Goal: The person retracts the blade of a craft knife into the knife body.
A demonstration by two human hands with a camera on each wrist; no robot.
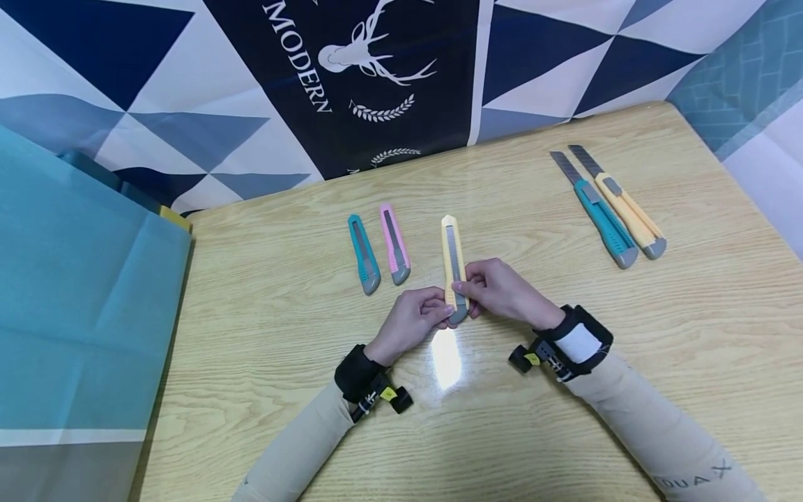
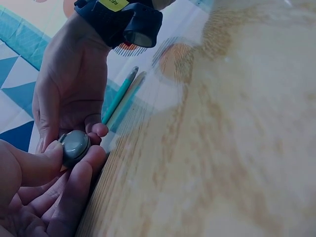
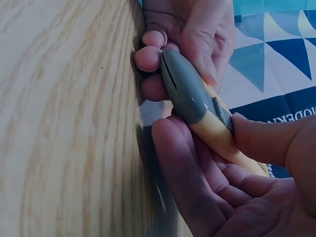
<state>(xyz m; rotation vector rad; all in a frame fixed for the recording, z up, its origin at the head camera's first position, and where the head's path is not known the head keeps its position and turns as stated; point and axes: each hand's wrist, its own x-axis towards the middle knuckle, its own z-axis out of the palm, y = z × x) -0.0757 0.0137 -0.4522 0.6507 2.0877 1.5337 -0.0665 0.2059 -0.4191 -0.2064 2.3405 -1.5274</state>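
Observation:
A yellow box cutter (image 1: 450, 244) with a grey end cap is held between both hands over the wooden table, its blade drawn inside the handle. My left hand (image 1: 410, 317) pinches the grey end cap (image 2: 75, 147) between thumb and fingers. Gripping the handle's right side, my right hand (image 1: 498, 289) has its thumb over the grey slider (image 3: 223, 114). Left of the hands lie a teal box cutter (image 1: 364, 252) and a pink box cutter (image 1: 394, 242), both with blades inside their handles.
At the right back, a second teal box cutter (image 1: 603, 222) and a second yellow box cutter (image 1: 629, 213) lie side by side, blades extended toward the back. A patterned cloth (image 1: 401, 63) hangs behind the wooden table (image 1: 263, 307). A blue covering (image 1: 81, 293) borders its left side.

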